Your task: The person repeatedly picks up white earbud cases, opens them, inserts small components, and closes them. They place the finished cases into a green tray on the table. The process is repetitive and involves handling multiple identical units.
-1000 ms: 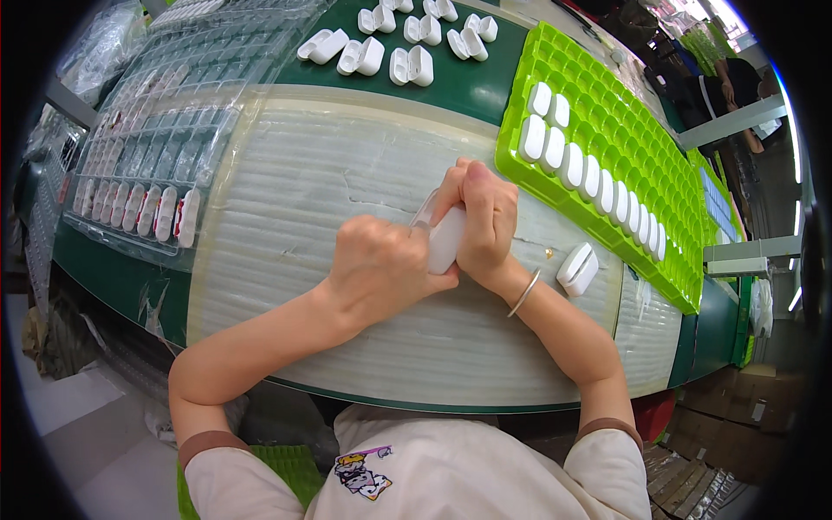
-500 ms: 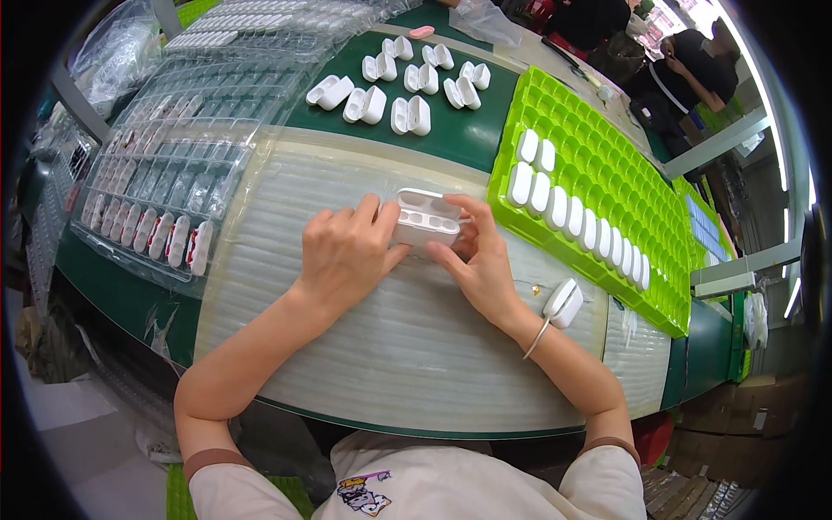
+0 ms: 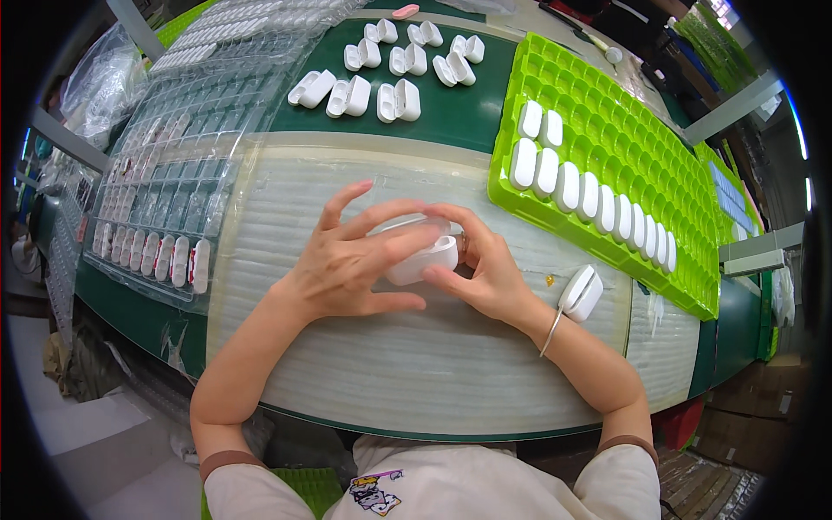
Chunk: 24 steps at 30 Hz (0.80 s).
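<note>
A white earbud charging case (image 3: pixel 442 253) is held over the grey padded mat (image 3: pixel 347 364) in front of me. My right hand (image 3: pixel 492 270) grips its right side, with the thumb at the front and fingers behind. Spread across the case's left part, my left hand (image 3: pixel 338 256) has its fingers apart and hides much of the case, including its inside. Whether those fingers touch it I cannot tell. Beside my right wrist, another white case (image 3: pixel 582 293) lies on the mat with its lid partly raised.
Several opened white cases (image 3: pixel 399 101) stand on the green tabletop (image 3: pixel 472 108) beyond the mat. To the right, a bright green tray (image 3: pixel 607 130) holds white cases in its near pockets. Clear plastic trays (image 3: pixel 165 199) with small white-and-red pieces lie at left. A pink piece (image 3: pixel 406 12) sits at the back.
My left hand has loosened from the case and spread its fingers over it. The case has turned in my right hand. The whole view has shifted slightly.
</note>
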### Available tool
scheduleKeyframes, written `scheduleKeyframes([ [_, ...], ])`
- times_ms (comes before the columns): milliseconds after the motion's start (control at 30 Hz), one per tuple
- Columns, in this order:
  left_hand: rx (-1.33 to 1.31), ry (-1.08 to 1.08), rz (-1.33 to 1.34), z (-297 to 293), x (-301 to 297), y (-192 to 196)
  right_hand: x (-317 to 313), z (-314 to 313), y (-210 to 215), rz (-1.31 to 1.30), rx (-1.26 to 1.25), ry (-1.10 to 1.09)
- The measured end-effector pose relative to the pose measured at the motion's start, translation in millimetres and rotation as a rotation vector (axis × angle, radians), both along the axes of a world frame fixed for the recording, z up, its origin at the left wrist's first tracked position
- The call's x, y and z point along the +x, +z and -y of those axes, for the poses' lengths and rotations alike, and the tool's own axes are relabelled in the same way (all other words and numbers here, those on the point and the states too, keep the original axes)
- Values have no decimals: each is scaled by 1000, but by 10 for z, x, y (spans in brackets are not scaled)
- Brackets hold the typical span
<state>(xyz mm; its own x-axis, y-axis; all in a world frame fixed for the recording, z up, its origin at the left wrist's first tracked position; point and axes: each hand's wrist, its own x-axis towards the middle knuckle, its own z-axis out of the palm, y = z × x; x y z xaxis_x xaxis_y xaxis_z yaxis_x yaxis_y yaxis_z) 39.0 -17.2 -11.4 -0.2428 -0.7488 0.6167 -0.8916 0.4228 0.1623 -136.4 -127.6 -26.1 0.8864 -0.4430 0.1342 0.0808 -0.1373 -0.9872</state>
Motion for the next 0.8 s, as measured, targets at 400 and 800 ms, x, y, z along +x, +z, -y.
scheduleKeyframes([
  [400, -124, -66, -58, 22, 96, -20, -18, 28, 143, -154, 146, -14],
  [800, -132, -81, -652, -141, 154, -184, -10, 31, 25, 32, -4, -21],
])
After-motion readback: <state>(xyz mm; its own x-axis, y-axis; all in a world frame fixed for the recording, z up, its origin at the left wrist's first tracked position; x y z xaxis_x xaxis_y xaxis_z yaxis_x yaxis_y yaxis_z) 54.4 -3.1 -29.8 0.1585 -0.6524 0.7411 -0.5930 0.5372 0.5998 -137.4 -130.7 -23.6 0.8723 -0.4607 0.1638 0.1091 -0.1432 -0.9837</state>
